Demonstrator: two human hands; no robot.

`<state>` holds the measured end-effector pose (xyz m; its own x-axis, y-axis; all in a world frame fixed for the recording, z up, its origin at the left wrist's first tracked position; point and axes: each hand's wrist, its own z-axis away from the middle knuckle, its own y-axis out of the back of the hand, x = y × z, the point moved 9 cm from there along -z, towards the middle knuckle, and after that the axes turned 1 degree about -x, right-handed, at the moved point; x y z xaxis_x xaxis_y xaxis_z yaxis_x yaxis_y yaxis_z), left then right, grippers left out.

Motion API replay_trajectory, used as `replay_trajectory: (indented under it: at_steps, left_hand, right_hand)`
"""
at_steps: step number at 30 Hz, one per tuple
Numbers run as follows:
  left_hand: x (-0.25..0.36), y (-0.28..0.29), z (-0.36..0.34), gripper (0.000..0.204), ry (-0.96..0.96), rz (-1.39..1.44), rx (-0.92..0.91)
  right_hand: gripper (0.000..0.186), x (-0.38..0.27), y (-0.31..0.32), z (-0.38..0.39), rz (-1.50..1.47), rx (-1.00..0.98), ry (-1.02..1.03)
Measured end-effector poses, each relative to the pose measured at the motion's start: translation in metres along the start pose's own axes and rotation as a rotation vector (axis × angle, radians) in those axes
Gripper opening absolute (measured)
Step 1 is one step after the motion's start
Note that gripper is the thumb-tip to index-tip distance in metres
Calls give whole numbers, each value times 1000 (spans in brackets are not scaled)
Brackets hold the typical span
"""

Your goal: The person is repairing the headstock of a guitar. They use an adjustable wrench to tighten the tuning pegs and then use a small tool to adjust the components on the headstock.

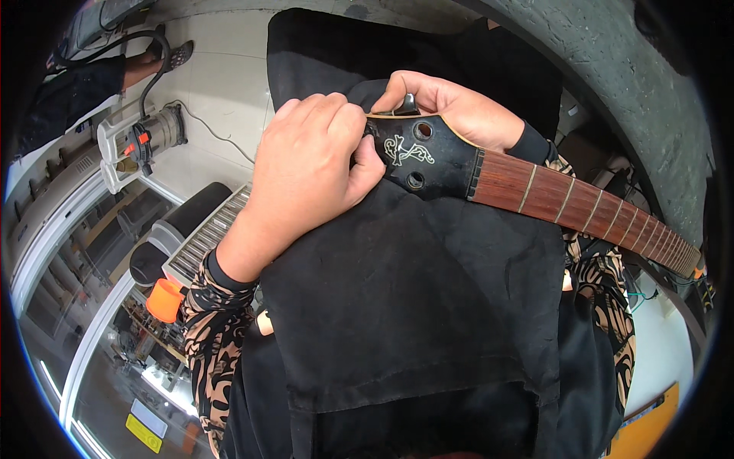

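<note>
A guitar neck [573, 202] lies across my lap, its dark wooden fretboard running off to the right. Its black headstock [447, 174] faces up, with a pale ornate inlay and open round tuner holes. My left hand [310, 157] is closed over the headstock's left end, thumb pressed at its edge; the curled fingers hide what is under them. From behind the far edge, my right hand [470, 107] curls around the headstock, its fingers beside a shiny dark tuning peg [410, 104]. Some of its fingers are hidden behind the wood.
A black apron [413, 291] covers my lap under the neck. To the left stand a vacuum-like machine [153, 138] with a hose, an orange cup [164, 300] and a glass-fronted cabinet [99, 344]. Another person's leg [138, 73] shows at upper left. A grey curved surface [612, 92] borders the right.
</note>
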<state>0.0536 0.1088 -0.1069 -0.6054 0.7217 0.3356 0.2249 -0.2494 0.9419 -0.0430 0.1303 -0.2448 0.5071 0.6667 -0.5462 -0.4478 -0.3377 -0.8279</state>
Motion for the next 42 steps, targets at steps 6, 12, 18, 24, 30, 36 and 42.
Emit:
replay_trajectory:
  at_steps: [6,12,18,24,30,36,42]
  left_hand:
    - [1,15,-8,28,-75,84,48]
    - [2,20,-11,34,-155,81,-53]
    - [-2,12,-14,33,-93,110,-77]
    - [2,9,-14,31,-103,77,-17]
    - [-6,9,-12,27,-19,91,-54]
    - [3,15,-11,27,-60,64,12]
    - [7,17,-7,26,-101,21,15]
  right_hand:
    - [34,11,9,-16,17,83,-124]
    - [43,17,4,-32,60,78,-194]
    - [42,16,3,-31,73,39,-159]
    - [38,17,6,-21,-2,25,-90]
    - [32,9,8,-27,90,84,-113]
    - [36,13,12,-22,7,96,-133]
    - [34,7,9,-22,72,120,-136]
